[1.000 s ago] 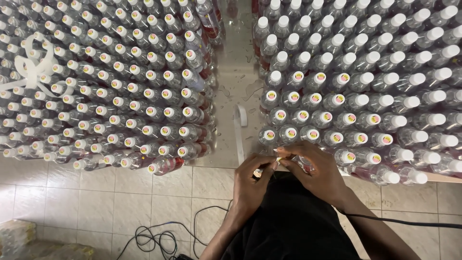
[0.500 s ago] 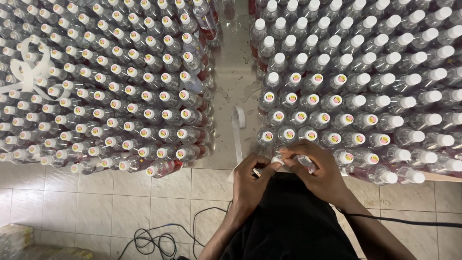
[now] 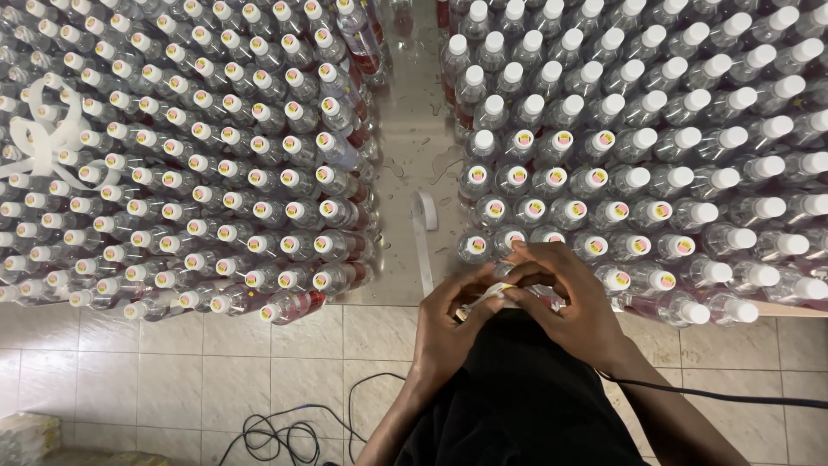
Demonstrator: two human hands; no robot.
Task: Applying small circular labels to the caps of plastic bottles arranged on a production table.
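At the table's near edge [image 3: 392, 298], both hands meet over a front-row bottle [image 3: 543, 298]: the left hand [image 3: 448, 328] pinches a white sticker strip [image 3: 483, 298], the right hand [image 3: 565, 298] curls closed around the bottle; a bare lane [image 3: 414, 129] splits the packed bottles

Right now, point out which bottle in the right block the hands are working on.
The front-row bottle at the table edge, under both hands. The right hand covers its cap; its neighbours' stickered caps show uncovered.
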